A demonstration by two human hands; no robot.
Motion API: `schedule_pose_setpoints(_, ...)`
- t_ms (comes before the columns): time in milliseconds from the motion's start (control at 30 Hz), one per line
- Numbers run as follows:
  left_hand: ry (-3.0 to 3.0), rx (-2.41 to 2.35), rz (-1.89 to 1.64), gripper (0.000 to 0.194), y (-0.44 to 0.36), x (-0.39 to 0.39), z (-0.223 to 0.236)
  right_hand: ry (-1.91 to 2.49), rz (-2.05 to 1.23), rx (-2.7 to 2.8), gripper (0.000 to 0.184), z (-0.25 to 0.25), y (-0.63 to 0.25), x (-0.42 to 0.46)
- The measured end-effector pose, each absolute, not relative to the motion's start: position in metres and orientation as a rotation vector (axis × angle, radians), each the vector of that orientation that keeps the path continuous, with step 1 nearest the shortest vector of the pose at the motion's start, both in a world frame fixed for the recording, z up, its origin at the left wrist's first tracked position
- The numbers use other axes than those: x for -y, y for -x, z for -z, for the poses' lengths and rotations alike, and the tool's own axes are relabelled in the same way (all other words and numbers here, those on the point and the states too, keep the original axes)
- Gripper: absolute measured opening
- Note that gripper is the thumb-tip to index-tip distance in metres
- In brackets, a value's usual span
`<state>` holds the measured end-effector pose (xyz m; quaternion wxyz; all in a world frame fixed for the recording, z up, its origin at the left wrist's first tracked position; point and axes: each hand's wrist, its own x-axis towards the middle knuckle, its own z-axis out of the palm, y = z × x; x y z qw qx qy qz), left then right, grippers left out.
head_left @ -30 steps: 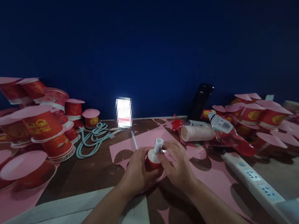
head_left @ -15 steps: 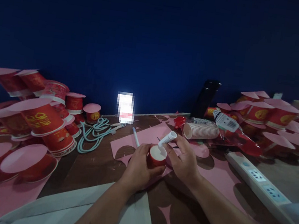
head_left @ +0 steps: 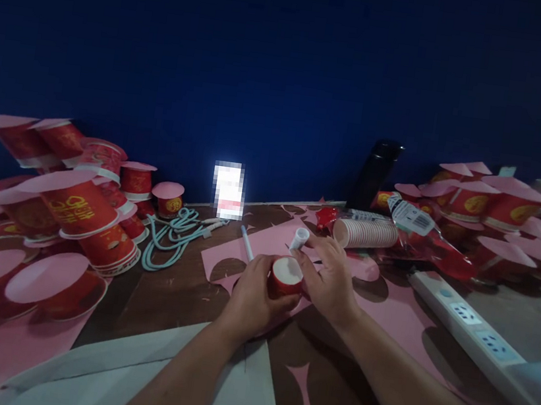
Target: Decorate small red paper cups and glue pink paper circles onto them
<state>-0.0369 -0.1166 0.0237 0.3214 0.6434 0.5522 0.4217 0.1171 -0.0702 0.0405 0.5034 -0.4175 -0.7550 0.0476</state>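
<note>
My left hand (head_left: pixel 250 299) is closed around a small red paper cup (head_left: pixel 283 289), with the cup's pale round end facing up. In my right hand (head_left: pixel 332 280), the thumb and fingers pinch a white tube that looks like a glue stick (head_left: pixel 300 238). The tube is tilted and sits just above the far edge of the cup. Whether its lower tip touches the cup, I cannot tell. Beneath both hands lies a pink paper sheet (head_left: pixel 224 249) with round holes cut out, and a slim pale pen (head_left: pixel 246 242) rests on it.
Red cups topped with pink discs (head_left: pixel 78 207) are piled at left, more cups (head_left: pixel 469 205) at right. A cable (head_left: pixel 159 251), a lit phone (head_left: pixel 228 190), a black flask (head_left: pixel 374 173), a stack of paper cups (head_left: pixel 370 234) and a power strip (head_left: pixel 465 314) surround the hands.
The glue stick has risen from the cup's pale end and shifted slightly left and away, uncovering that end. My left hand still holds the cup in nearly the same place.
</note>
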Motion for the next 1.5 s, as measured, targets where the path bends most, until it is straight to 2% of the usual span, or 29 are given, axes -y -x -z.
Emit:
schedule_pose_setpoints(167,-1.706,-1.430,-1.123,0.056,0.037,0.116,-0.021,0.988,-0.226,1.796,0.018,-0.040,-0.118,0.072)
schedule_pose_setpoints(467,-1.758,-1.421,-1.126,0.052,0.038,0.115,-0.019,0.982,-0.106,1.844,0.021,-0.040,-0.114,0.071)
schedule_pose_setpoints(667,-1.760,-1.424,-1.137,0.053,0.038,0.115,-0.016,1.008,-0.255,1.760,0.018,-0.042,-0.114,0.074)
schedule_pose_setpoints(1100,-1.883,-1.443,-1.124,0.043,0.040,0.113,-0.019,0.894,-0.250,2.001,0.019,-0.055,-0.109,0.087)
schedule_pose_setpoints(1400,-1.870,-1.383,-1.175,0.053,0.041,0.111,-0.015,0.855,-0.269,2.080,0.018,-0.057,-0.120,0.094)
schedule_pose_setpoints(1500,-1.866,-1.396,-1.176,0.051,0.041,0.111,-0.014,0.855,-0.270,2.043,0.018,-0.054,-0.125,0.094)
